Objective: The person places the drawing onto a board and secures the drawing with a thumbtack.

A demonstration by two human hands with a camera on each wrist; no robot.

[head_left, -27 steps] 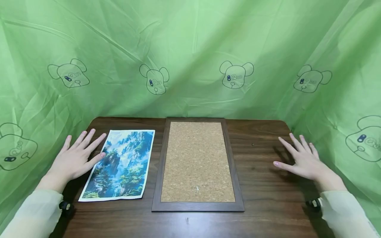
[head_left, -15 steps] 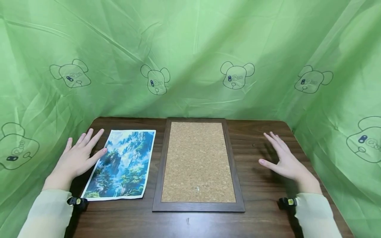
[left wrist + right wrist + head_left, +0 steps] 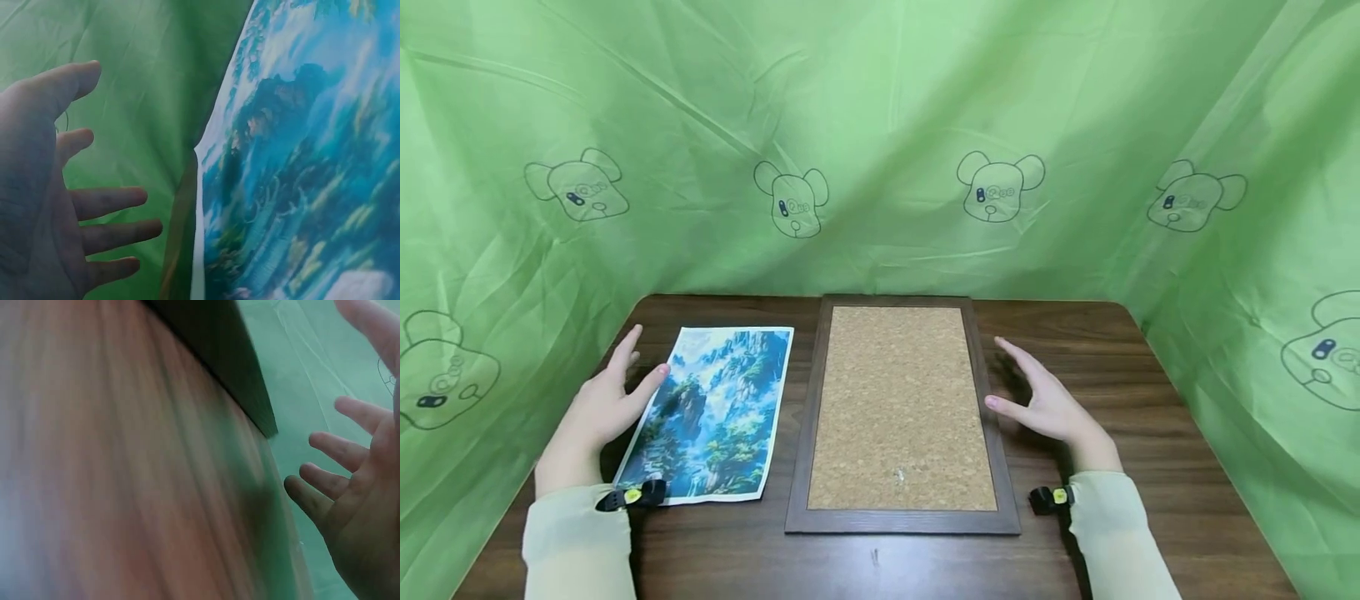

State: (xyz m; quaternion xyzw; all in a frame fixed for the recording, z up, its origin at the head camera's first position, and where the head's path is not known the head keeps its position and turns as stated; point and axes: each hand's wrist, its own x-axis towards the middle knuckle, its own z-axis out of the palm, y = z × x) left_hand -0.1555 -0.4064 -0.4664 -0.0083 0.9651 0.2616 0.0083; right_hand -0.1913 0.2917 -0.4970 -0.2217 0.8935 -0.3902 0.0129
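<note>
On the left of the table lies a print of blue misty mountains with a white border (image 3: pixel 722 417). My left hand (image 3: pixel 602 408) is at its left edge, thumb tip overlapping that edge in the head view; in the left wrist view the fingers (image 3: pixel 119 197) are spread beside the paper and hold nothing. A dark wooden frame with a cork panel (image 3: pixel 902 408) lies flat in the middle. Close to the frame's right side is my right hand (image 3: pixel 1052 404), thumb tip overlapping the border in the head view. The right wrist view shows its fingers (image 3: pixel 337 450) extended, holding nothing.
The brown wooden table (image 3: pixel 1142 400) extends to both sides of the frame. A green curtain (image 3: pixel 880 150) with bear-head outlines hangs around its back and sides. Dark bands with small cameras (image 3: pixel 643 495) are worn on both wrists.
My right hand has moved left from the table's right side to the frame's right edge. The left hand has turned onto its edge and its forearm has shifted right. Print and frame stay put.
</note>
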